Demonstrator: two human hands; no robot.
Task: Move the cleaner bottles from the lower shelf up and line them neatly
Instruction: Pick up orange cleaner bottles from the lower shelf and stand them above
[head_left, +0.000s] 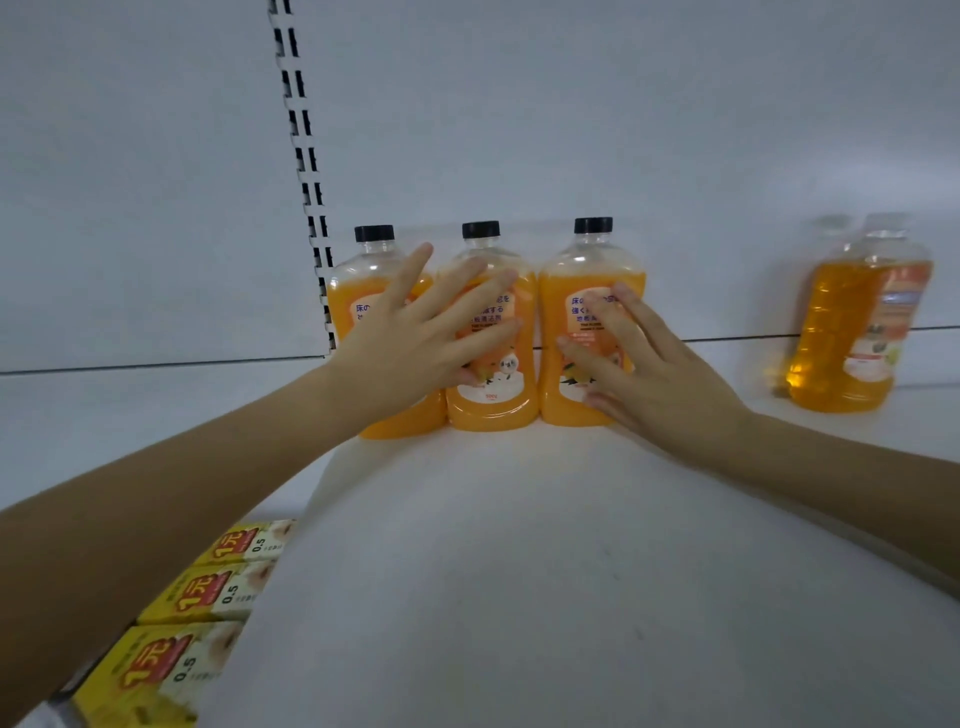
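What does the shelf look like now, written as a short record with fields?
shelf: white
row: left bottle, middle bottle, right bottle; upright, black caps, side by side near the back wall
left hand: flat, fingers straight, over left and middle bottles
right hand: flat on right bottle's front
aside: amber bottles, far right, blurred
lower left: yellow price tags

A flat white metal shelf board meets a plain white back panel crossed by an upright strip of black slots, with yellow price tags along the shelf's front edge.
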